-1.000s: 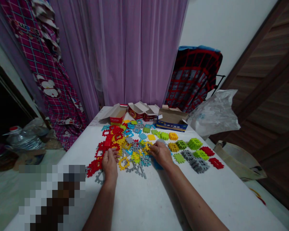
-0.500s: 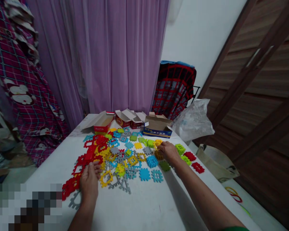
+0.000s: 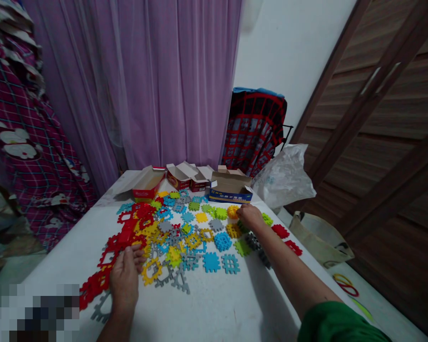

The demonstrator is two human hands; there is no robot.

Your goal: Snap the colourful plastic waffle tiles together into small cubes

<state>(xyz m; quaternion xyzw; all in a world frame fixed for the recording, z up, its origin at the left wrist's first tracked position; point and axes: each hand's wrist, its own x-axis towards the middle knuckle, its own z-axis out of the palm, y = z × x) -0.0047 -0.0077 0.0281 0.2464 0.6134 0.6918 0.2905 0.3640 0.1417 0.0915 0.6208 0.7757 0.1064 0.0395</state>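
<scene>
My left hand (image 3: pixel 126 276) rests at the near left of a spread of plastic interlocking pieces, its fingers apart and holding nothing I can see. Red pieces (image 3: pixel 107 256) lie beside and beyond it, and a yellow frame-shaped piece (image 3: pixel 151 271) sits just to its right. On the right side, my right hand (image 3: pixel 251 217) has its fingers closed at the right edge of a yellow notched piece (image 3: pixel 232 212). Its fingertips are partly hidden. Near that hand are a darker yellow piece (image 3: pixel 233 231), a blue stack (image 3: pixel 223 241) and a green piece (image 3: pixel 242 247).
Open cardboard boxes stand along the table's far edge, among them a red one (image 3: pixel 146 193) and a blue one (image 3: pixel 231 194). A clear plastic bag (image 3: pixel 288 175) hangs by the right edge. Beyond my right forearm lie red pieces (image 3: pixel 280 231). A cloth bag (image 3: pixel 318 237) stands lower right.
The view has shifted slightly to the right. My right hand has drawn a little to the right, uncovering more of the yellow piece. My left hand stays by the red pieces.
</scene>
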